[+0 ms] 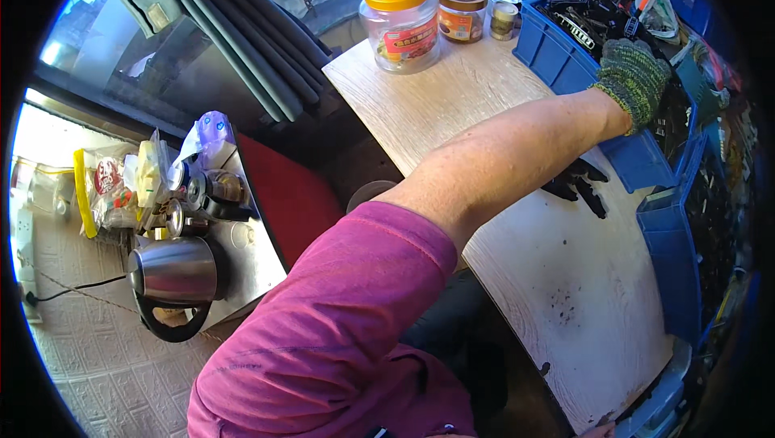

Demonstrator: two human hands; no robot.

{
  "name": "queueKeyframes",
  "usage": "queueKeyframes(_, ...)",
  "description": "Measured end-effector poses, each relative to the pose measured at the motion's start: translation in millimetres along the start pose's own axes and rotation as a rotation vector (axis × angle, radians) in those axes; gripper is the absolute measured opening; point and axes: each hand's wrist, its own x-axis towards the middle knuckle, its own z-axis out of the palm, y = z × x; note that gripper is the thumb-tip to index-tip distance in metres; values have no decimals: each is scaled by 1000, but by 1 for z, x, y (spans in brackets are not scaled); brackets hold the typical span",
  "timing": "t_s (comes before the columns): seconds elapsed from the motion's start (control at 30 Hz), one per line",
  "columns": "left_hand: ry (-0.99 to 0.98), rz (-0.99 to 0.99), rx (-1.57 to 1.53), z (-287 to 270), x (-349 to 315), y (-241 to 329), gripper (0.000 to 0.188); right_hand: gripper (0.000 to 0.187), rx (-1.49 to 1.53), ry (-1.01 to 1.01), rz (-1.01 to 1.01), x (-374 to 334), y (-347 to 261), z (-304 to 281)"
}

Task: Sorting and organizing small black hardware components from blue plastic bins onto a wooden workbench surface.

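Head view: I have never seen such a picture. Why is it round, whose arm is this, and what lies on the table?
There is no machine here. A person wears a wide-angle camera on the head, looking down, so the picture is round and straight edges bend. The arm in the pink sleeve is the person's own. Its left hand, in a green knitted glove, reaches into a blue bin of dark metal parts; whether it grips one is hidden. On the pale wooden table lie a few loose black parts, a clear jar with a yellow lid and a jar with a brown lid. At lower left stands a steel kettle.
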Motion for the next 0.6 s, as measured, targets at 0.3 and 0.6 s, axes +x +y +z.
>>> queueKeyframes(0.3, 87, -12, -9, 1, -7, 1, 28, 13, -30, 66, -60, 2, 5, 10)
queueKeyframes(0.6, 27, 44, 42, -5, -2, -1, 26, 18, -75, 135, -112, 5, 11, 12)
